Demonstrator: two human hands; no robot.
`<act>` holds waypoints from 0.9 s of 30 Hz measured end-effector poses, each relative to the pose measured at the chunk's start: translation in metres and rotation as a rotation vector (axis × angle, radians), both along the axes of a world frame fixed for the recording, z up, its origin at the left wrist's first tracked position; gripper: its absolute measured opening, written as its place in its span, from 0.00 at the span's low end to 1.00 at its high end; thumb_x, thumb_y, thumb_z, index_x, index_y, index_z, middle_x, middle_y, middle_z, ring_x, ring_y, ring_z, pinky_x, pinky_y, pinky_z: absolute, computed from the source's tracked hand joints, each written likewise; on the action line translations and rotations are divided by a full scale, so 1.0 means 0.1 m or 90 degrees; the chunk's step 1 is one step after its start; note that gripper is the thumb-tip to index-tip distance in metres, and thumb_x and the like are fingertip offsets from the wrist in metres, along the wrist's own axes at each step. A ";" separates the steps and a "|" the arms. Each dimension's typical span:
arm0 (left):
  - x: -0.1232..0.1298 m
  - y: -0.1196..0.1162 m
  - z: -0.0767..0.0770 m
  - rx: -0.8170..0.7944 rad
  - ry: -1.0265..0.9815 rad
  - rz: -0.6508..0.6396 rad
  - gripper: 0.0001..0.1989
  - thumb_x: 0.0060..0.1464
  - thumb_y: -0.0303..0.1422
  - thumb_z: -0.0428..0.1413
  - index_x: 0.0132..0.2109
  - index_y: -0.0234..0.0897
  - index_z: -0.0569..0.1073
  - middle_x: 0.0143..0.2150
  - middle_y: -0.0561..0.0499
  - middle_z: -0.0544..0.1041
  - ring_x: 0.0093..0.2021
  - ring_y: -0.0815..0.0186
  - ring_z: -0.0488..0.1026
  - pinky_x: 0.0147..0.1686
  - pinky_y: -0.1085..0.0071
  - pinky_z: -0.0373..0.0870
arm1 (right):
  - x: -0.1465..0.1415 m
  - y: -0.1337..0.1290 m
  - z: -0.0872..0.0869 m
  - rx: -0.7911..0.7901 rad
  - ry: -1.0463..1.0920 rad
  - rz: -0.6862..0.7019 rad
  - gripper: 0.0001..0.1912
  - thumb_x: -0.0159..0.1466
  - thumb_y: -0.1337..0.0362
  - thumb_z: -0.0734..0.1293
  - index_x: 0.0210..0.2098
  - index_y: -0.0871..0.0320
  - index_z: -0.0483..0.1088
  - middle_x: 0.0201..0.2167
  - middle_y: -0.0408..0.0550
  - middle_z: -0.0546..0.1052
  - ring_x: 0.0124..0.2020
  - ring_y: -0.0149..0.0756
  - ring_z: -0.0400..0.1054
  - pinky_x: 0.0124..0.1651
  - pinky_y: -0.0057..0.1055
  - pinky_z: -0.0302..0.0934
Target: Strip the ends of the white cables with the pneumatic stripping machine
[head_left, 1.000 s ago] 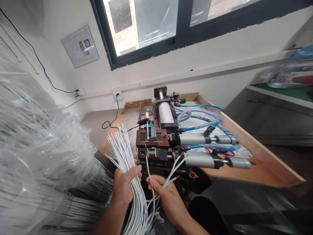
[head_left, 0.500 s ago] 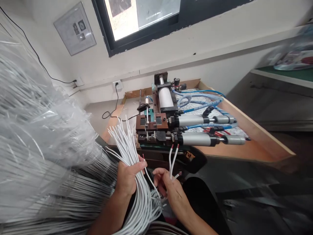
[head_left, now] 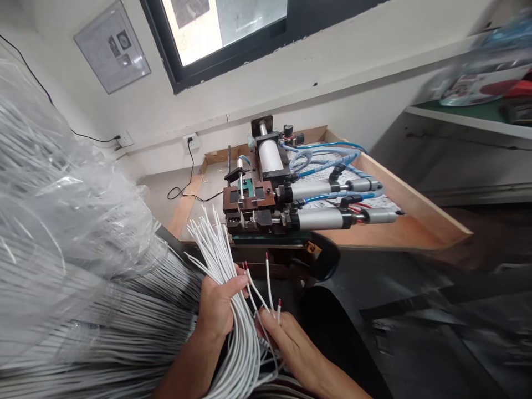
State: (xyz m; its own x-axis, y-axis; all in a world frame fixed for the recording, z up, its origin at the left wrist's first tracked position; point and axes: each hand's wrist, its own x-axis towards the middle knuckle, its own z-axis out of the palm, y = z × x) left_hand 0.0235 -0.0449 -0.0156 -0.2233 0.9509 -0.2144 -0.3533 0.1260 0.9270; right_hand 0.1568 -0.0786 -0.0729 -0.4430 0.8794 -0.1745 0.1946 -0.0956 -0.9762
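My left hand [head_left: 218, 302] is closed round a thick bundle of white cables [head_left: 239, 332], whose cut ends fan out above the fist. By its thumb and fingertips stand a couple of cable ends with red tips. Just to the right, my right hand [head_left: 286, 335] pinches several white cables with red tips [head_left: 268, 282], pointing upward in front of the fingers. Beyond both hands sits a pneumatic machine [head_left: 257, 202] with silver cylinders, a brown block and blue air hoses. The bundle's lower part hangs down over my lap.
Large plastic-wrapped bundles of cable [head_left: 83, 221] fill the left side. The machine stands in a wooden-edged tray [head_left: 436, 227] against the wall. A shelf [head_left: 461, 116] with plastic-wrapped items is at the right, and a black cord runs to a wall socket [head_left: 191, 141].
My right hand has moved slightly left, bringing its red-tipped cables close to the left hand. Another red tip now shows by the left fingers. The view has shifted a little to the right.
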 end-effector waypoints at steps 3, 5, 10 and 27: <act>0.01 -0.01 0.02 -0.011 -0.003 0.009 0.07 0.36 0.23 0.58 0.28 0.31 0.70 0.24 0.53 0.71 0.22 0.73 0.67 0.21 0.77 0.63 | 0.01 -0.02 0.03 -0.005 -0.021 0.017 0.27 0.60 0.46 0.46 0.27 0.60 0.64 0.24 0.44 0.62 0.29 0.32 0.54 0.33 0.27 0.52; 0.01 -0.01 0.03 -0.023 -0.006 0.009 0.08 0.36 0.23 0.59 0.29 0.31 0.70 0.26 0.52 0.72 0.25 0.69 0.70 0.21 0.77 0.64 | 0.01 -0.02 0.06 -0.004 -0.034 0.029 0.27 0.60 0.47 0.46 0.28 0.60 0.65 0.26 0.45 0.62 0.30 0.32 0.55 0.36 0.28 0.52; 0.00 -0.03 0.05 -0.042 -0.013 -0.004 0.08 0.36 0.24 0.59 0.28 0.31 0.69 0.26 0.52 0.72 0.28 0.66 0.72 0.21 0.77 0.64 | -0.01 -0.02 0.11 -0.014 -0.026 0.025 0.26 0.61 0.48 0.47 0.26 0.61 0.65 0.26 0.45 0.63 0.30 0.32 0.55 0.35 0.28 0.52; -0.06 0.00 0.01 0.005 0.066 -0.001 0.05 0.36 0.23 0.58 0.26 0.32 0.70 0.22 0.54 0.70 0.22 0.72 0.67 0.19 0.78 0.59 | 0.20 0.21 -0.02 -0.012 0.078 -0.112 0.20 0.57 0.50 0.56 0.28 0.62 0.66 0.21 0.43 0.64 0.25 0.29 0.57 0.29 0.25 0.53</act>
